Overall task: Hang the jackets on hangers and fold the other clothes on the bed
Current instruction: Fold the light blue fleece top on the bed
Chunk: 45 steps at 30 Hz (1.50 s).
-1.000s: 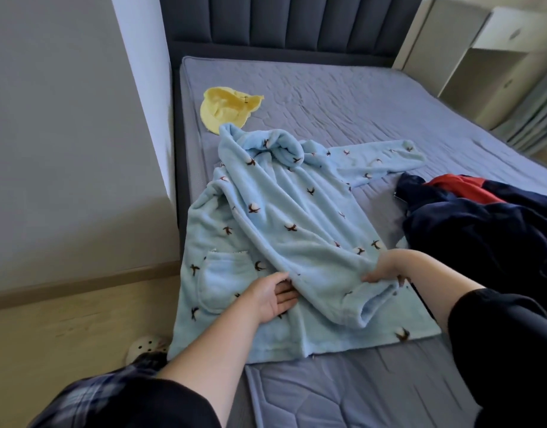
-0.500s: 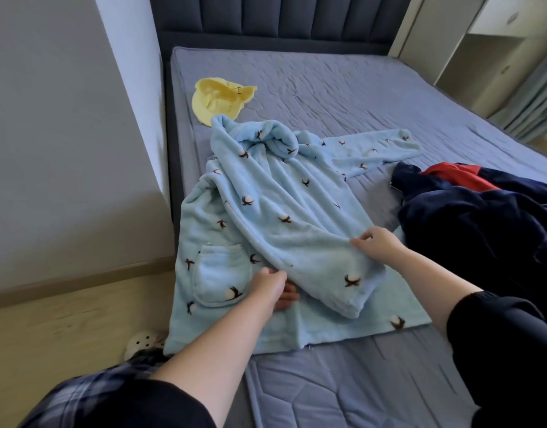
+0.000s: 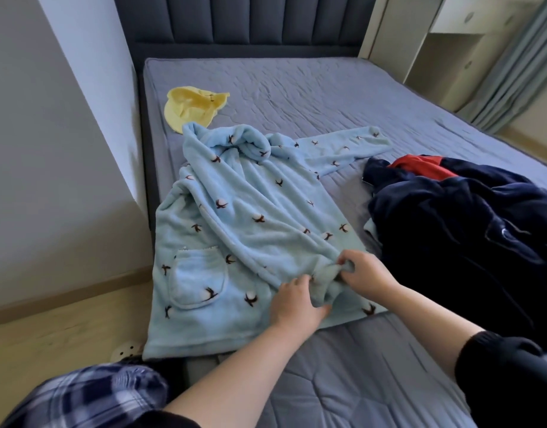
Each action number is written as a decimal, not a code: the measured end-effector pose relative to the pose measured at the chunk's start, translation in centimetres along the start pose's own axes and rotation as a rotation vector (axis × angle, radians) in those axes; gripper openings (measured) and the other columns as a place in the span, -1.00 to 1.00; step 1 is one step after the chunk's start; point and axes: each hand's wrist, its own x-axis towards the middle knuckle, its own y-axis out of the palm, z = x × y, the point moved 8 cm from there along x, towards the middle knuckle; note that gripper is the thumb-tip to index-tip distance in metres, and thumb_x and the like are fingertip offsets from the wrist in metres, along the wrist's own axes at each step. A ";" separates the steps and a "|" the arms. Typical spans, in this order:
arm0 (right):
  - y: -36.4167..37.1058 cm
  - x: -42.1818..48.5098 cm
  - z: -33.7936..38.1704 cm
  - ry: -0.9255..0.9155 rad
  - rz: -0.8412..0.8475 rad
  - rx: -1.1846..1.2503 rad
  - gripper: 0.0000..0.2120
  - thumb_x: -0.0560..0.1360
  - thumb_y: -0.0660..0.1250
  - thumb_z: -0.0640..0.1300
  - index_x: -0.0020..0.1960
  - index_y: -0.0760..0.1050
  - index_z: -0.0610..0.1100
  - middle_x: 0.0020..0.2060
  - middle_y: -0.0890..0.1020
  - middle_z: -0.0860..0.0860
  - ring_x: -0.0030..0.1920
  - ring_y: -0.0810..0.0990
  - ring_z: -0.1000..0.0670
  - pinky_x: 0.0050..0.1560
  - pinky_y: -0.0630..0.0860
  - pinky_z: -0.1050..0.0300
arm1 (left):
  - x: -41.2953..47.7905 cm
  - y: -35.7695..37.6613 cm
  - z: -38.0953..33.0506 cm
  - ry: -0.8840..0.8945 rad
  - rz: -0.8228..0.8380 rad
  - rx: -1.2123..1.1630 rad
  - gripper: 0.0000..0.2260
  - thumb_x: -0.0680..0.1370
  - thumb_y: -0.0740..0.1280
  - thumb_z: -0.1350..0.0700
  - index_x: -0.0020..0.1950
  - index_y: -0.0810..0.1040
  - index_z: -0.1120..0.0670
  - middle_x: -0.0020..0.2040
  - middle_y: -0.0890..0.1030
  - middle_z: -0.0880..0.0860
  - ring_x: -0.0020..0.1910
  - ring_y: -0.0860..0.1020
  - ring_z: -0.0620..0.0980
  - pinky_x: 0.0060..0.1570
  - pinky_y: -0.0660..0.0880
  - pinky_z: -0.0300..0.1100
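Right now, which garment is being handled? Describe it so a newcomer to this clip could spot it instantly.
On the bed, along the edge nearest the wall, lies a light blue fleece garment whose sleeve end the left hand and right hand both grip. Unlike the plain yellow cloth beyond it and the navy-and-red pile beside it, it bears small brown-and-white sprigs and a patch pocket.

Home bedroom: bed (image 3: 296, 97), padded headboard (image 3: 250, 23).

Blue fleece robe (image 3: 250, 230) flat on bed (image 3: 296, 94)
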 end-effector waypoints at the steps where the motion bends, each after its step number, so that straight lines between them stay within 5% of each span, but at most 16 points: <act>1: -0.6 -0.2 0.9 -0.046 -0.048 0.018 -0.85 0.38 0.31 -0.17 -0.16 0.42 0.06 -0.25 0.55 0.07 -0.18 0.53 -0.06 -0.17 0.44 0.08 | 0.0 -0.5 -0.1 -0.035 -0.042 0.043 -0.50 0.41 0.39 -0.19 0.25 0.44 0.01 0.19 0.51 0.02 0.22 0.44 0.07 0.13 0.44 -0.08; 5: -2.9 -1.2 3.8 -0.217 -0.146 -0.013 -0.85 0.38 0.34 -0.20 -0.11 0.43 -0.02 -0.33 0.56 0.04 -0.29 0.52 -0.09 -0.29 0.42 0.08 | -0.2 -2.2 -0.6 -0.047 -0.143 0.011 -0.76 0.48 0.30 0.01 0.11 0.50 0.04 0.11 0.54 0.04 0.11 0.50 0.09 -0.01 0.44 -0.08; 10: -5.5 -3.0 6.5 -0.697 -0.435 -0.502 -0.84 0.24 0.24 -0.34 -0.22 0.50 -0.21 -0.25 0.53 -0.12 -0.27 0.48 -0.15 -0.35 0.44 0.06 | -0.6 -3.1 -3.2 0.196 -0.251 -0.043 -0.90 0.41 0.26 0.19 -0.10 0.49 0.13 -0.05 0.53 0.14 -0.01 0.48 0.17 -0.11 0.39 -0.06; 12: -4.0 -2.0 4.6 -0.651 -0.304 -0.695 -0.82 0.23 0.30 -0.33 -0.18 0.51 -0.17 -0.15 0.54 -0.11 -0.18 0.51 -0.15 -0.22 0.48 0.03 | -0.4 -0.5 -3.5 0.282 -0.011 0.133 -0.74 0.45 0.27 0.12 0.10 0.55 0.12 0.05 0.50 0.15 0.12 0.45 0.17 0.05 0.42 -0.06; 14: -1.0 -0.7 0.7 -0.461 0.040 -0.868 -0.74 0.36 0.29 -0.25 0.04 0.50 -0.09 0.05 0.51 -0.04 0.06 0.48 -0.11 0.05 0.44 0.02 | -0.4 1.5 -1.7 0.275 0.208 0.256 -0.64 0.49 0.24 0.09 0.28 0.52 0.06 0.17 0.48 0.13 0.23 0.40 0.13 0.21 0.39 -0.06; 17: 1.2 -0.3 -3.0 -0.219 0.290 -0.796 -0.62 0.49 0.18 -0.15 0.30 0.40 -0.05 0.28 0.40 -0.01 0.31 0.33 -0.08 0.33 0.27 0.06 | 0.6 -0.3 1.7 0.164 0.165 0.107 -0.66 0.52 0.21 0.15 0.27 0.55 0.02 0.24 0.50 0.07 0.26 0.42 0.06 0.22 0.38 -0.15; 21: 0.3 1.0 0.5 -0.263 0.006 -0.689 -0.64 0.42 0.19 -0.22 0.20 0.49 -0.09 0.25 0.45 -0.04 0.27 0.37 -0.09 0.27 0.29 0.11 | 3.1 -5.9 6.7 -0.089 -0.086 -0.164 -0.74 0.53 0.20 0.21 0.08 0.62 0.01 0.10 0.58 -0.02 0.07 0.53 -0.03 0.02 0.44 -0.30; 24: 2.2 2.4 4.2 -0.298 0.032 -0.575 -0.61 0.43 0.17 -0.26 0.22 0.49 -0.10 0.28 0.43 -0.04 0.30 0.33 -0.08 0.28 0.24 0.15 | 4.1 -7.6 10.0 -0.252 -0.168 -0.357 -0.75 0.52 0.19 0.23 -0.03 0.59 -0.07 -0.03 0.60 -0.07 -0.10 0.51 -0.11 -0.20 0.39 -0.42; 27: 4.3 4.2 7.8 -0.329 0.065 -0.461 -0.58 0.43 0.15 -0.28 0.26 0.47 -0.11 0.28 0.42 -0.03 0.30 0.31 -0.08 0.32 0.26 0.13 | 5.0 -7.9 13.0 -0.405 -0.275 -0.690 -0.72 0.51 0.18 0.30 0.12 0.60 0.11 0.06 0.62 0.08 -0.01 0.55 0.04 0.02 0.51 -0.16; 31: 7.2 6.3 11.9 -0.379 0.095 -0.408 -0.64 0.46 0.19 -0.21 0.24 0.47 -0.10 0.25 0.45 -0.02 0.27 0.36 -0.08 0.29 0.29 0.12 | 6.2 -8.1 15.3 -0.577 -0.336 -1.292 -0.65 0.57 0.13 0.32 0.32 0.47 0.15 0.10 0.55 0.15 0.02 0.54 0.07 -0.13 0.49 -0.13; 38: 9.5 10.5 17.0 -0.387 0.025 -0.321 -0.77 0.54 0.14 -0.20 0.12 0.51 -0.17 0.17 0.48 -0.05 0.20 0.42 -0.11 0.20 0.33 0.10 | 9.1 -11.9 18.1 -0.603 -0.334 -1.831 -0.66 0.63 0.15 0.14 0.40 0.37 0.17 0.36 0.44 0.10 0.33 0.42 0.05 0.27 0.32 -0.04; 41: 9.7 12.2 19.7 -0.386 -0.045 -0.290 -0.72 0.51 0.16 -0.23 0.16 0.51 -0.19 0.15 0.49 -0.05 0.17 0.43 -0.11 0.01 0.27 0.16 | 10.9 -12.7 18.7 -0.586 -0.297 -1.843 -0.71 0.63 0.16 0.13 0.32 0.44 0.17 0.24 0.50 0.07 0.15 0.49 -0.01 0.09 0.41 -0.09; 45: 9.0 14.6 22.2 -0.329 -0.144 -0.084 -0.65 0.42 0.18 -0.39 0.17 0.51 -0.28 0.17 0.49 -0.10 0.18 0.42 -0.14 0.10 0.35 0.12 | 13.7 -13.6 18.8 -0.516 -0.226 -1.901 -0.83 0.63 0.17 0.12 0.09 0.54 0.11 -0.02 0.62 0.01 -0.06 0.55 -0.06 -0.03 0.44 -0.15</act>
